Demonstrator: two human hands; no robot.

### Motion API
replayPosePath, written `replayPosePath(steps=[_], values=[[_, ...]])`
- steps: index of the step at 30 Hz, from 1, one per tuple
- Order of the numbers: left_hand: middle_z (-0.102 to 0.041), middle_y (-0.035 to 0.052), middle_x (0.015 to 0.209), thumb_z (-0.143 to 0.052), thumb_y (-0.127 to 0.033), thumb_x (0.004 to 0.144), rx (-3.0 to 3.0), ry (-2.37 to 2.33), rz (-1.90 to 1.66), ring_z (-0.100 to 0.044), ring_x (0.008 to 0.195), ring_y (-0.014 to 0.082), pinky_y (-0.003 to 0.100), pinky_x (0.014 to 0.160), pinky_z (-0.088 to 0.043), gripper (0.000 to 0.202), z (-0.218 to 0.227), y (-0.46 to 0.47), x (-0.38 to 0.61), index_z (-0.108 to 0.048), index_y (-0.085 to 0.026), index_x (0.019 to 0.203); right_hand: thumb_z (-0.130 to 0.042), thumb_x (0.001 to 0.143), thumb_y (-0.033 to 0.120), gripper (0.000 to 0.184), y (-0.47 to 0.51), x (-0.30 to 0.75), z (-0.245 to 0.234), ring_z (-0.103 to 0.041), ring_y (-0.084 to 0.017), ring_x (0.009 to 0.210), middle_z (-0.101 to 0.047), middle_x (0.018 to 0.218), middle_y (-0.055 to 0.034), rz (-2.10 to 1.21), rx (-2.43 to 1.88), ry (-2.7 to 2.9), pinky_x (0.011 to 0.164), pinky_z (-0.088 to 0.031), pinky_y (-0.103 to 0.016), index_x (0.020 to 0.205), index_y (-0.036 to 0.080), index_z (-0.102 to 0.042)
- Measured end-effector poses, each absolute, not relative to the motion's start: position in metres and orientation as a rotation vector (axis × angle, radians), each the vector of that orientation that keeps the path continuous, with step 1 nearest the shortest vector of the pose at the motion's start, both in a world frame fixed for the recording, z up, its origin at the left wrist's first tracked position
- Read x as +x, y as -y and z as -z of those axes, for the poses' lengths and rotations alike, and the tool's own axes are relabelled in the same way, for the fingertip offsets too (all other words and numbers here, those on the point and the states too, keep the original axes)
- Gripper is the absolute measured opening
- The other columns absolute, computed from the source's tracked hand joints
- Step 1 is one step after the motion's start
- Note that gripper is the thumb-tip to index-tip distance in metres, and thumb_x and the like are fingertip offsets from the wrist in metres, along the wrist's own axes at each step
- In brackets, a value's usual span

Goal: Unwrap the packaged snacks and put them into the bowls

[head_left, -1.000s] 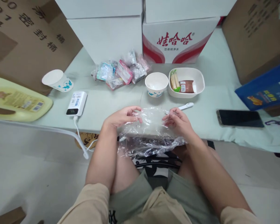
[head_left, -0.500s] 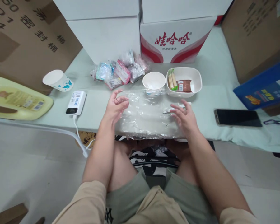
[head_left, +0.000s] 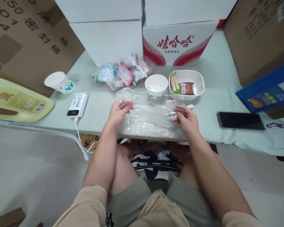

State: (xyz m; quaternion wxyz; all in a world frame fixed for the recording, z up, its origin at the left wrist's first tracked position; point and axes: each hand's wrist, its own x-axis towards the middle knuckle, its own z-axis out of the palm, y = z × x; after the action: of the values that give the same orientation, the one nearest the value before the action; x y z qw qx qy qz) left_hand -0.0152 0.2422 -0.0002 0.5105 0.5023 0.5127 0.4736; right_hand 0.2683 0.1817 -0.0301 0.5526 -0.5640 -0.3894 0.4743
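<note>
A thin sheet of clear plastic film (head_left: pixel 146 121) lies crinkled over the near edge of the table. My left hand (head_left: pixel 120 111) pinches its left part, thumb against fingers. On the right side my right hand (head_left: pixel 185 119) pinches the film too, and a fold is pulled straight between the two hands. Beneath or beside the right fingers lies a slim white craft knife (head_left: pixel 190 107), partly hidden by them. Just past the film stand a white paper cup (head_left: pixel 156 84) and a white tray (head_left: pixel 200 83) with wrapped sticks (head_left: pixel 174 82) and a brown packet (head_left: pixel 187 89) inside.
Plastic-wrapped packets (head_left: pixel 123 74) are heaped before white cartons (head_left: pixel 175 44). To the left are a tipped paper cup (head_left: pixel 59 82), a power bank (head_left: pixel 77 105) with a cable, and a yellow bottle (head_left: pixel 19 101). A phone (head_left: pixel 240 120) and blue box (head_left: pixel 267 88) lie right.
Both hands have closed from loosely spread fingers to pinches on the film. The left hand moved slightly nearer me, and the film between them now has a taut fold.
</note>
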Motion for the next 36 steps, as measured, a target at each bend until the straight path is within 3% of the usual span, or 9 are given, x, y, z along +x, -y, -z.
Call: replayPosePath(steps=[3, 7, 10, 13, 19, 24, 28, 32, 36], values=[[-0.076, 0.0024, 0.093, -0.087, -0.034, 0.058, 1.145, -1.028, -1.282, -0.071, 0.078, 0.0161, 0.027, 0.068, -0.055, 0.038, -0.009, -0.234, -0.017, -0.063, -0.022, 0.086, -0.070, 0.073, 0.036, 0.019, -0.178, 0.266, 0.024, -0.057, -0.007, 0.049, -0.075, 0.107, -0.0042, -1.045, -1.181, 0.848, 0.044, -0.043, -0.023, 0.087, 0.024, -0.066], [-0.074, 0.0040, 0.111, -0.090, -0.031, 0.055, 1.157, -0.944, -1.065, -0.071, 0.098, 0.0195, 0.030, 0.082, -0.057, 0.052, -0.009, -0.232, -0.017, -0.067, -0.024, 0.100, -0.074, 0.069, 0.035, 0.017, -0.180, 0.267, 0.023, -0.052, -0.005, 0.047, -0.075, 0.108, -0.0038, -1.024, -1.133, 0.695, 0.042, -0.040, -0.022, 0.071, 0.022, -0.064], [-0.075, 0.0058, 0.092, -0.080, -0.037, 0.069, 1.248, -1.161, -0.881, -0.072, 0.077, 0.0157, 0.025, 0.067, -0.057, 0.035, 0.001, -0.242, -0.011, -0.066, -0.018, 0.094, -0.075, 0.063, 0.033, 0.018, -0.186, 0.269, 0.028, -0.055, -0.005, 0.050, -0.074, 0.110, -0.0054, -1.011, -1.239, 0.604, 0.042, -0.038, -0.019, 0.066, 0.020, -0.063], [-0.070, 0.0004, 0.070, -0.072, -0.039, 0.077, 1.256, -1.253, -0.830, -0.064, 0.052, 0.0111, 0.021, 0.051, -0.050, 0.033, 0.005, -0.248, -0.007, -0.061, -0.018, 0.102, -0.076, 0.060, 0.032, 0.020, -0.190, 0.273, 0.032, -0.063, -0.007, 0.060, -0.071, 0.118, -0.0050, -1.026, -1.265, 0.578, 0.045, -0.041, -0.018, 0.065, 0.020, -0.061], [-0.065, -0.0051, 0.058, -0.074, -0.040, 0.072, 1.073, -0.998, -0.828, -0.057, 0.037, 0.0134, 0.020, 0.038, -0.039, 0.046, -0.012, -0.235, -0.023, -0.053, -0.026, 0.111, -0.080, 0.060, 0.034, 0.034, -0.182, 0.282, 0.024, -0.059, -0.006, 0.058, -0.072, 0.113, 0.0008, -1.130, -1.069, 0.616, 0.047, -0.046, -0.019, 0.062, 0.020, -0.049], [-0.066, -0.0018, 0.059, -0.069, -0.035, 0.072, 1.082, -1.247, -0.812, -0.061, 0.047, 0.0137, 0.021, 0.045, -0.040, 0.033, -0.006, -0.242, -0.019, -0.059, -0.020, 0.101, -0.074, 0.066, 0.041, 0.028, -0.181, 0.280, 0.025, -0.059, -0.007, 0.051, -0.072, 0.112, -0.0041, -1.153, -1.379, 0.628, 0.033, -0.028, -0.015, 0.082, 0.022, -0.060], [-0.068, -0.0002, 0.067, -0.068, -0.032, 0.074, 1.194, -1.330, -0.971, -0.059, 0.055, 0.0114, 0.022, 0.051, -0.037, 0.027, 0.003, -0.252, -0.010, -0.063, -0.019, 0.097, -0.073, 0.068, 0.039, 0.058, -0.184, 0.278, 0.027, -0.066, -0.012, 0.054, -0.075, 0.098, -0.0023, -1.113, -1.478, 0.658, 0.039, -0.042, -0.019, 0.121, 0.026, -0.053], [-0.060, -0.0013, 0.064, -0.069, -0.036, 0.077, 1.321, -1.397, -1.030, -0.055, 0.062, 0.0111, 0.022, 0.059, -0.040, 0.020, 0.006, -0.252, -0.010, -0.061, -0.018, 0.075, -0.070, 0.071, 0.042, 0.048, -0.183, 0.280, 0.026, -0.066, -0.013, 0.055, -0.074, 0.077, -0.0003, -1.101, -1.503, 0.706, 0.044, -0.043, -0.019, 0.112, 0.021, -0.057], [-0.064, 0.0003, 0.084, -0.068, -0.036, 0.079, 1.216, -1.314, -1.142, -0.061, 0.080, 0.0119, 0.021, 0.068, -0.046, 0.021, 0.005, -0.250, -0.008, -0.056, -0.020, 0.077, -0.067, 0.074, 0.050, 0.044, -0.182, 0.283, 0.026, -0.059, -0.008, 0.048, -0.075, 0.082, -0.0004, -1.051, -1.460, 0.722, 0.041, -0.035, -0.017, 0.107, 0.023, -0.057]])
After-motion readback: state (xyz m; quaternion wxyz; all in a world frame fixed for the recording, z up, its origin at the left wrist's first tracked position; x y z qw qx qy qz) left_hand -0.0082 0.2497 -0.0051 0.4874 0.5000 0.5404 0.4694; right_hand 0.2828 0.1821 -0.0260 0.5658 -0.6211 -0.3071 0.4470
